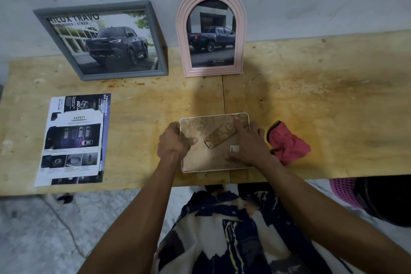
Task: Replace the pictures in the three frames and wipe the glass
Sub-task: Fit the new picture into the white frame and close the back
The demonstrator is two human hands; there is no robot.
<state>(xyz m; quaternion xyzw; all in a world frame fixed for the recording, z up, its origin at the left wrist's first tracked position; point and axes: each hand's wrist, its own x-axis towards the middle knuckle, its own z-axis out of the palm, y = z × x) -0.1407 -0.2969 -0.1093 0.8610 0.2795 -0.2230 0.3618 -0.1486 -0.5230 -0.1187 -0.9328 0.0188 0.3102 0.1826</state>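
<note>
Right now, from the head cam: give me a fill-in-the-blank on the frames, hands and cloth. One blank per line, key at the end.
1. The frame with the arched top is coloured ____.
2. The white frame under both hands lies with its ____ side up.
3. The red cloth lies just beside the person's ____ hand.
4. The left hand grips the white frame's ____ edge.

Missing words: pink; back; right; left

The right hand (244,142) covers the right edge of the white frame (200,169), which lies face down, so its picture is hidden. The pink basket (347,191) at lower right sits partly under the table (311,95). The small text on the leaflets (73,140) is unreadable.
</note>
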